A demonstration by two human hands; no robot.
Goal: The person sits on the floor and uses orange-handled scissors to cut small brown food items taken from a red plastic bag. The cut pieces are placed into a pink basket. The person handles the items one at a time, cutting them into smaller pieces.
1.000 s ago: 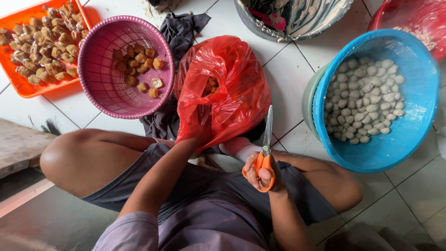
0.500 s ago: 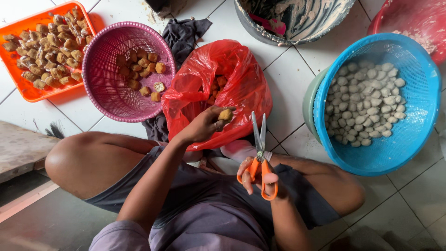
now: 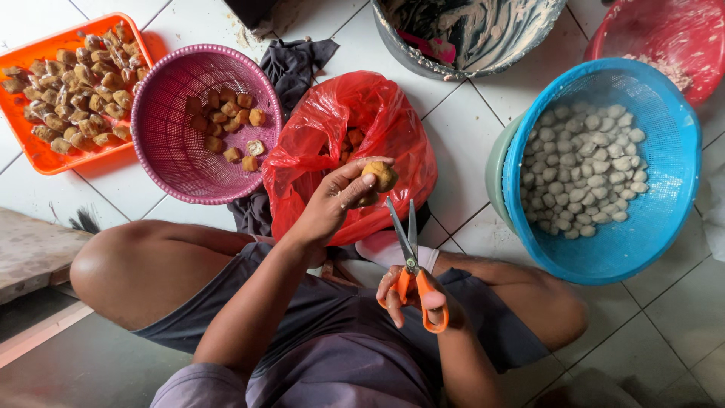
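A round golden-brown fried tofu puff [image 3: 380, 176] is pinched in the left hand [image 3: 337, 201] fingertips above a crumpled red plastic bag [image 3: 343, 143]. Orange-handled steel scissors [image 3: 411, 264], blades parted beneath the puff, are gripped by the right hand [image 3: 415, 298].

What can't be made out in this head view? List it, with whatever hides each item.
- Red plastic bag: most of its contents, hidden by its crumpled folds and the left hand.
- Grey bucket and red basin: cut off by the top edge.
- Green bowl: mostly covered by the blue plastic colander.
- Brown fried piece: underside hidden by fingers.
- Orange-handled scissors: finger loops partly covered by the right hand.
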